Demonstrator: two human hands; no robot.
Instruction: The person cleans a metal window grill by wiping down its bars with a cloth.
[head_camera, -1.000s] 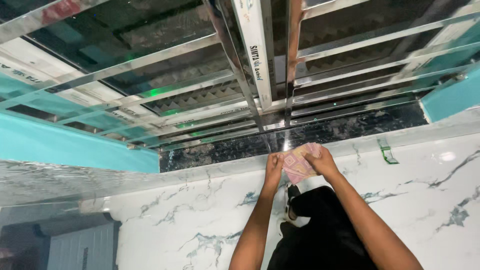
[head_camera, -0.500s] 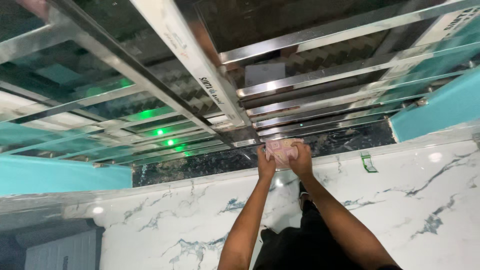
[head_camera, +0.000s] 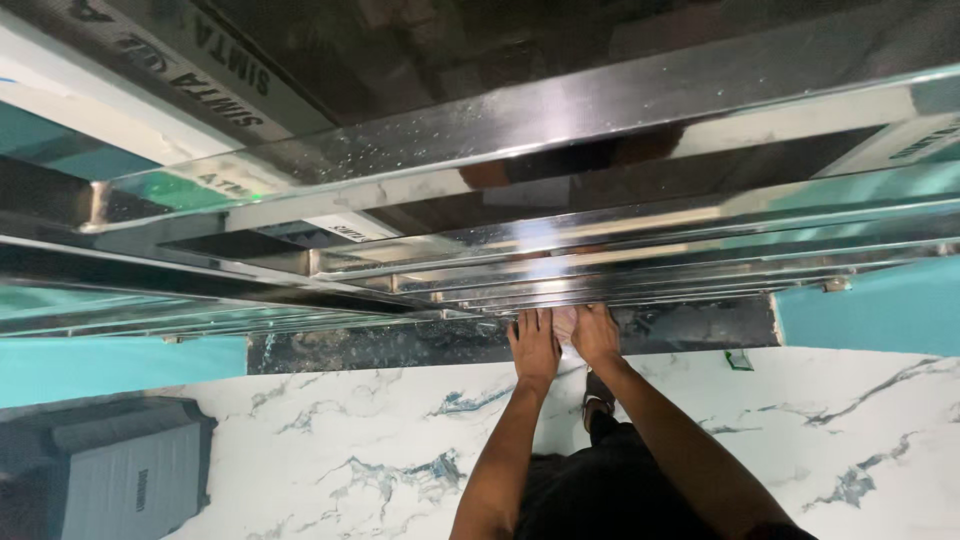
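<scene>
Single head view, looking steeply down past close steel railing bars (head_camera: 560, 110) filling the top half, to the white marble floor (head_camera: 330, 450) below; both forearms enter from bottom centre.

Pink cloth (head_camera: 565, 322), bunched, mostly hidden, pressed against steel rail (head_camera: 600, 290).

Glossy polished steel rails (head_camera: 600, 110), soft pink cloth (head_camera: 565, 325), shiny veined marble floor (head_camera: 330, 450).
</scene>
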